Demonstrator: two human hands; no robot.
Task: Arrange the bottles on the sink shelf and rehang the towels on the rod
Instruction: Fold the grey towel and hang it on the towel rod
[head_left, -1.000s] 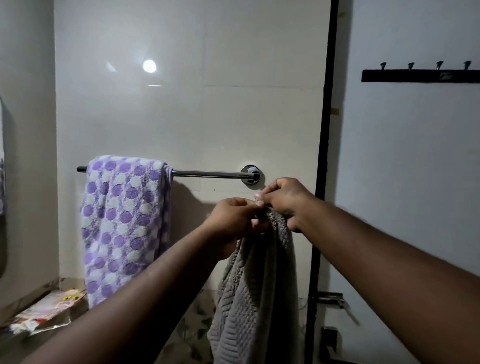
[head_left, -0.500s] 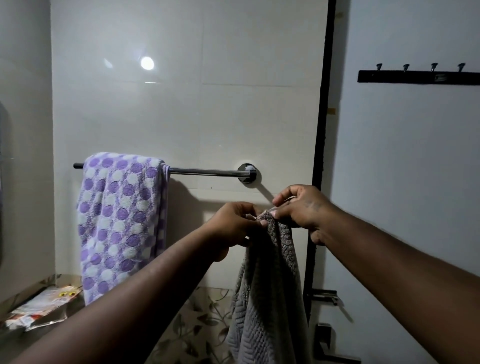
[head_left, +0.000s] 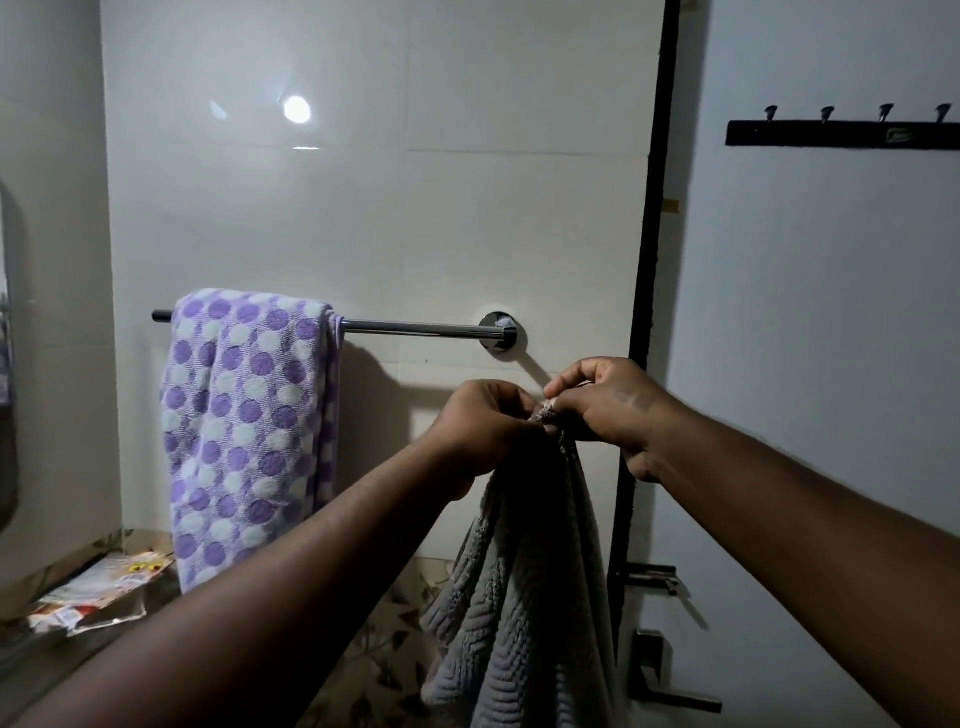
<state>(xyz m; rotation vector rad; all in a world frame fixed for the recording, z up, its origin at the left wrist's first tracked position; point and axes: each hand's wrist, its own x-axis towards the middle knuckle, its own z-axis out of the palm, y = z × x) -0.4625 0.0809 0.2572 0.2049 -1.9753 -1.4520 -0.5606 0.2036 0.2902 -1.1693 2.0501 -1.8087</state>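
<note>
We find the left hand (head_left: 485, 423) and right hand (head_left: 605, 402) both pinching the top edge of the grey towel (head_left: 524, 597), which hangs below the rod (head_left: 415, 328), whose left end carries the dotted purple towel (head_left: 249, 426).

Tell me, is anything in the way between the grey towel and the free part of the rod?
Nothing visible is. Both hands, left hand and right hand, hold the grey towel just below the rod. The dotted towel covers only the rod's left part; the stretch above the hands is bare.
</note>
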